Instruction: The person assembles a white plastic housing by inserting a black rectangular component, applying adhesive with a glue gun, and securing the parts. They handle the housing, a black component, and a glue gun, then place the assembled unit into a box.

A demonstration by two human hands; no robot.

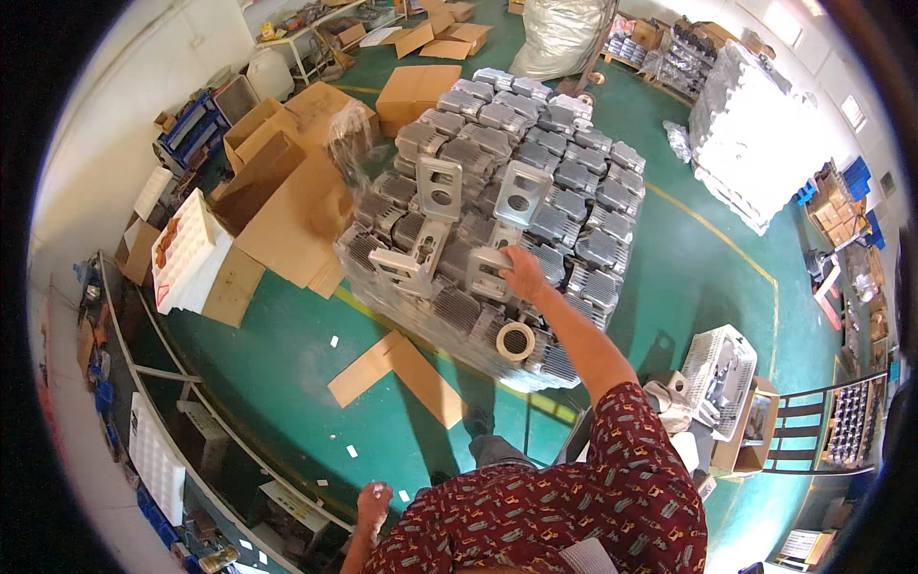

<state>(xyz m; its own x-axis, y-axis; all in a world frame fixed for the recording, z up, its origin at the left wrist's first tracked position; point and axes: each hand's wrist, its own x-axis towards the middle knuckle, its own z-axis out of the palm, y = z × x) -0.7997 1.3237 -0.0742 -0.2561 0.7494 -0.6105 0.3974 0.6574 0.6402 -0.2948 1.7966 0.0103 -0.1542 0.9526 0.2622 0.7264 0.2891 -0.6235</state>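
Four flat grey metal castings lie on top of a large stack of finned grey metal housings (535, 182) in the head view. The stack stands on the green floor (287, 383), in the middle of the scene.

The right hand (524, 273) reaches far forward with the arm stretched out. It rests on the near right casting (488, 271), with its fingers laid over the casting's right edge. Whether the grip is fully closed on the casting cannot be told. A second casting (406, 263) lies just to the left of it. Two more castings (438, 189) (521, 194) stand tilted farther back on the stack.

A roll of tape (515, 341) sits on the near edge of the stack, just left of the right forearm.

The left hand (373, 502) hangs low at the near side, well apart from the stack. Its grip is a closed fist, and nothing shows in it.

Flattened cardboard boxes (287, 206) lie to the left of the stack. A loose cardboard sheet (397, 375) lies on the floor near the stack. A white plastic crate (722, 375) stands at the near right.
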